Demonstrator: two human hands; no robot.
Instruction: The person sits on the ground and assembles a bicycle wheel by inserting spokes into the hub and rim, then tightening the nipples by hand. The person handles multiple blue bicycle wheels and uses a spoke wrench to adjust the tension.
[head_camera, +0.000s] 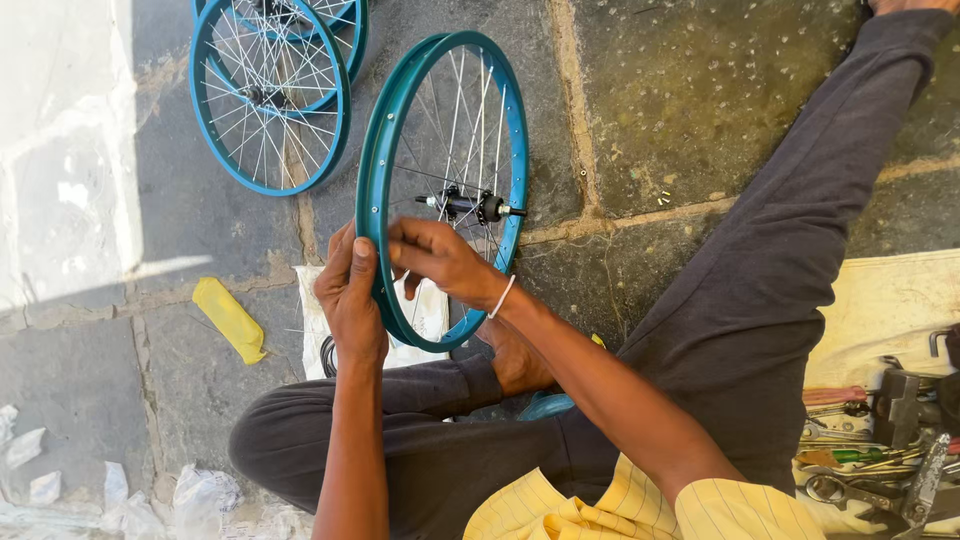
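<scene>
A teal bicycle wheel rim (385, 130) with silver spokes and a black hub (468, 205) stands upright in front of me. My left hand (350, 295) grips the near part of the rim from the left, thumb on top. From the right, my right hand (435, 258) reaches over the same part of the rim, its fingers pinched at the inner side by the spokes. What the fingers pinch is hidden. A white band sits on the right wrist.
Two more teal spoked wheels (268, 95) lie flat on the stone floor at upper left. A yellow packet (230, 318) lies left of my hands, white paper (310, 310) beneath them. Hand tools (880, 450) crowd a cloth at lower right. My legs in dark trousers (760, 290) stretch right.
</scene>
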